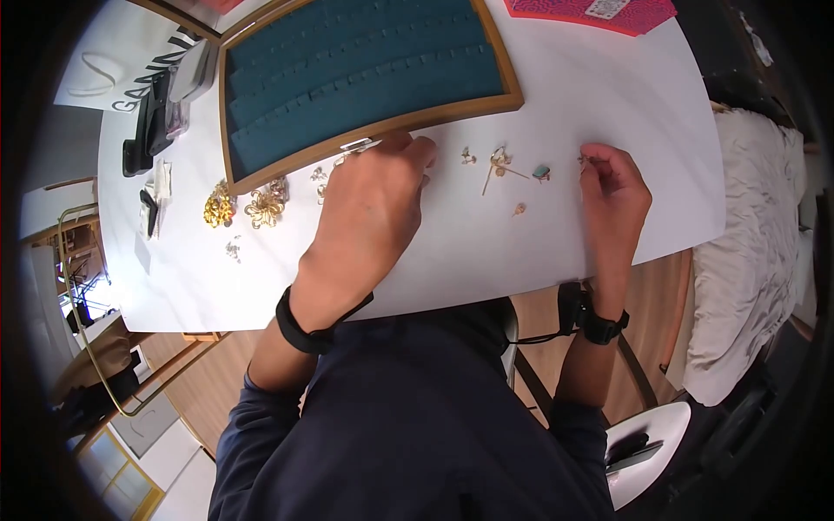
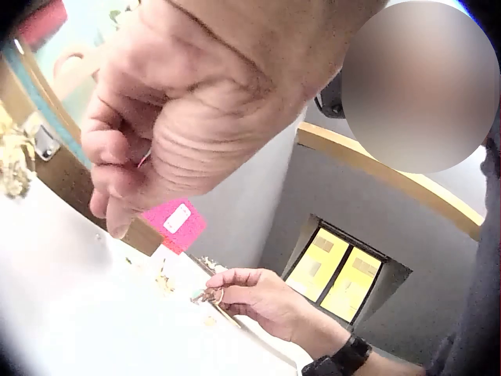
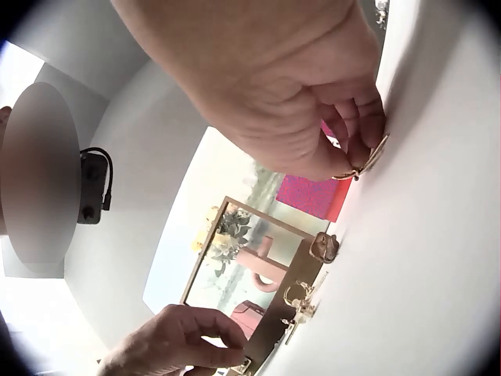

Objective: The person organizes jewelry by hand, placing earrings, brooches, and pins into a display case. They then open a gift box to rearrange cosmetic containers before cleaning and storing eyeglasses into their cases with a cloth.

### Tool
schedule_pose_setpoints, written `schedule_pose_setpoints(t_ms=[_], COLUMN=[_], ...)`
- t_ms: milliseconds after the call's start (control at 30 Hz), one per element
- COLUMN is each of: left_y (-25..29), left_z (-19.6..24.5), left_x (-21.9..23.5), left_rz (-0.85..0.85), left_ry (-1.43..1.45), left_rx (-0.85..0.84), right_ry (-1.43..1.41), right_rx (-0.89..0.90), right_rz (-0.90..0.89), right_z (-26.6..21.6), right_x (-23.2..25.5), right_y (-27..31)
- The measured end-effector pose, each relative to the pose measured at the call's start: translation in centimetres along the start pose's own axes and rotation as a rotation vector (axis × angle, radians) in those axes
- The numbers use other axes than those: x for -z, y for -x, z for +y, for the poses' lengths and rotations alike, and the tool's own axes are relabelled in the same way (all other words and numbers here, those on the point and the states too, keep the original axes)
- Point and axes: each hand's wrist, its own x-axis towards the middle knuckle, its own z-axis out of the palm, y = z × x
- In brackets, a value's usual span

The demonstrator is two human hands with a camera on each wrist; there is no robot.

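Note:
My right hand is over the right part of the white table, thumb and fingertips pinching a thin, curved gold piece of jewelry. Close by its left side lie a green-stone ring, a gold jewelry piece with long thin bars and a small pinkish-gold piece. My left hand hovers by the front edge of a wooden jewelry box, fingers loosely bent. Nothing shows between them in the left wrist view. The box has a teal lining with rows of slots, and a metal clasp in front.
Left of the left hand lie a gold flower piece, a chunky gold piece and small silvery pieces. Dark cases and a white paper bag stand at the far left. A pink patterned box sits back right.

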Motion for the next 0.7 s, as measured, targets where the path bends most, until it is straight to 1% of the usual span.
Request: schedule_pose_setpoints(t_ms=[67,167,267,367,433,567,633,700], left_y=[-0.1,-0.4,-0.6,-0.8,-1.2,-1.5,-1.6,-1.6], left_z=[-0.1,-0.3,-0.1,0.3,0.7,0.9,0.7,0.2], left_x=[-0.9,-1.7,-1.9,-2.0,-2.5,-3.6,-4.0,-4.3], left_rz=[-0.005,0.016,0.051,0.065,0.088,0.044,0.035,0.054], left_ry=[-0.022,-0.041,-0.052,-0.075,-0.038,-0.068,-0.073,-0.025], left_rx=[0.02,0.028,-0.016,-0.076,-0.128,-0.117,-0.103,-0.172], right_ry=[0.074,0.065,0.051,0.104,0.0,-0.106,-0.09,-0.076], right_rx=[0.058,0.12,0.085,0.219,0.189,0.159,0.137,0.139], right_rz=[-0.007,-0.01,-0.008,0.147,0.199,0.245,0.205,0.137], right_z=[-0.7,-0.5,-0.8,-0.3,-1.3,-2.2,-3.0,-3.6], right_x=[0.0,-0.2,-0.2,-0.1,0.5,0.2,-0.1,-0.6], right_y=[0.2,0.5,0.7,0.9,1.6,3.0,3.9,4.8])
